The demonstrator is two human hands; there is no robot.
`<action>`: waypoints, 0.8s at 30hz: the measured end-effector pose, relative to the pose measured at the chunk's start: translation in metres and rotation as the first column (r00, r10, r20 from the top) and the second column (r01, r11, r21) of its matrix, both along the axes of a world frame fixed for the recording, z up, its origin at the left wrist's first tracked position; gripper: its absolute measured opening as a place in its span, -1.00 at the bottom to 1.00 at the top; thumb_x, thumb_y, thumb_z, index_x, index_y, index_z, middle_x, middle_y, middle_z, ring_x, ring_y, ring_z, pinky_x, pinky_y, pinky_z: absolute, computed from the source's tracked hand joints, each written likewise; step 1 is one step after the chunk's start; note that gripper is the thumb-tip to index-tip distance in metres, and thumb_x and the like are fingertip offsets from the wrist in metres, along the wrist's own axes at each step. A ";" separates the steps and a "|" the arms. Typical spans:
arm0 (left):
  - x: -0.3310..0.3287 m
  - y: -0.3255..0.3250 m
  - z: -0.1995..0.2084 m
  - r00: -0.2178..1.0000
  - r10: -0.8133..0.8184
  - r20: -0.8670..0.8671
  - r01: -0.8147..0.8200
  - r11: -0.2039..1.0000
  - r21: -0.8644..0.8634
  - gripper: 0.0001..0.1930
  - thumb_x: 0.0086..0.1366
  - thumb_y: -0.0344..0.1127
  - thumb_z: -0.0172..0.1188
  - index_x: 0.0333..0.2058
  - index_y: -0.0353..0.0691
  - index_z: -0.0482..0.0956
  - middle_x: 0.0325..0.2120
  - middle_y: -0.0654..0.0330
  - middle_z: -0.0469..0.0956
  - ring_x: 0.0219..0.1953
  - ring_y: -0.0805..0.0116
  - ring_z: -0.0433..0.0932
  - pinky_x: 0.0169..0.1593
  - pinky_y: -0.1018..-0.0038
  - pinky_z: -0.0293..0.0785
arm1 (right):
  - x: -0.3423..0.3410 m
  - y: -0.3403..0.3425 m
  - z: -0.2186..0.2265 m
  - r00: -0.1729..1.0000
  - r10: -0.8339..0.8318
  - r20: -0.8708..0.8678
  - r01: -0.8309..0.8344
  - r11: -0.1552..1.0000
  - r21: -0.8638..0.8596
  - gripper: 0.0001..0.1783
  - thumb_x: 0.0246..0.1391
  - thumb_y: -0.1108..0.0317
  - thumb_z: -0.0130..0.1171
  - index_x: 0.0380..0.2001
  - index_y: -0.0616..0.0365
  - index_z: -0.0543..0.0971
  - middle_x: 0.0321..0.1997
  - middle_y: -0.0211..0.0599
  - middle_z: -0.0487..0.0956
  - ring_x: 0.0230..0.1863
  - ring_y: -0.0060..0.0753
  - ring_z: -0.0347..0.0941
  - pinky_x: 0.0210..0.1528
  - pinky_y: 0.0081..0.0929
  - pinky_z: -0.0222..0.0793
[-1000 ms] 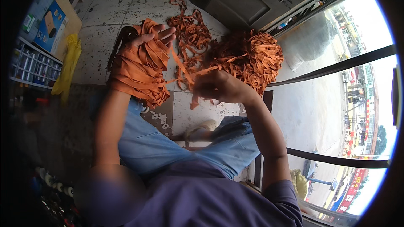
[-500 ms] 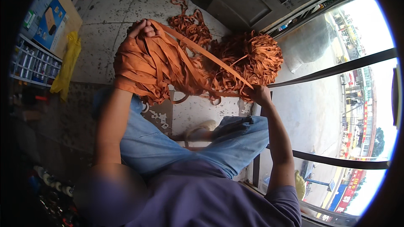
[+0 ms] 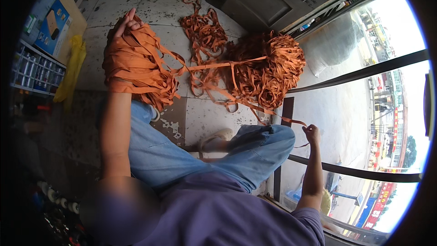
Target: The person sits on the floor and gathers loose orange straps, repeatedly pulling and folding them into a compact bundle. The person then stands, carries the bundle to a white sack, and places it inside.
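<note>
A thick bundle of flat orange strap [image 3: 141, 64] is wound round my left forearm and hand. At its top my left hand [image 3: 129, 23] shows bent fingers, closed on the strap, with one finger straighter than the rest; the palm is hidden. Out to the right, beyond my knee, my right hand [image 3: 312, 133] pinches a single length of strap, and a short bit hangs below it. That length runs back left to the big heap of orange strap [image 3: 284, 61] on the floor. Another strand stretches from the bundle across to the heap.
A smaller tangle of orange strap [image 3: 207, 29] lies behind the heap. A dark door [image 3: 259, 0] stands beyond it. Glass panes with a dark frame bar [image 3: 359, 74] line my right side. At left are a rack of cans [image 3: 38, 70] and a yellow bag [image 3: 73, 73].
My right hand has moved right and nearer to me, drawing out strap. My left hand with the bundle has shifted left. The taut strand between my hands has gone slack and dropped toward the heap.
</note>
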State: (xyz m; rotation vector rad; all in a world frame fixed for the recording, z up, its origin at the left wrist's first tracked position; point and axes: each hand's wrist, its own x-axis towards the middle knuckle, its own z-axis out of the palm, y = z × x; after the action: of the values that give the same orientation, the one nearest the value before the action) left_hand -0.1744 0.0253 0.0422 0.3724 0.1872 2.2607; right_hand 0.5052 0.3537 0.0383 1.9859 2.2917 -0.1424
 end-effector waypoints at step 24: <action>0.066 0.031 0.028 0.968 -0.209 0.141 0.212 0.977 -0.005 -0.80 0.32 -0.30 0.01 -0.49 -0.21 0.44 -0.63 0.33 0.44 -0.53 0.50 0.42 -0.07 0.51 0.32 | -0.170 0.004 -0.054 0.710 0.538 -0.455 -0.639 0.764 -0.092 -0.73 -0.06 0.23 0.26 -0.51 0.25 0.55 -0.73 -0.29 0.39 -0.65 -0.58 0.27 -0.59 -0.44 0.20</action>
State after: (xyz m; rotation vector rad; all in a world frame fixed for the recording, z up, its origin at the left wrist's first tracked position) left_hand -0.1088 0.0568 0.0703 0.2112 0.0930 2.0641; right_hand 0.3353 0.3572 -0.0158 1.0776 2.8664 -0.7977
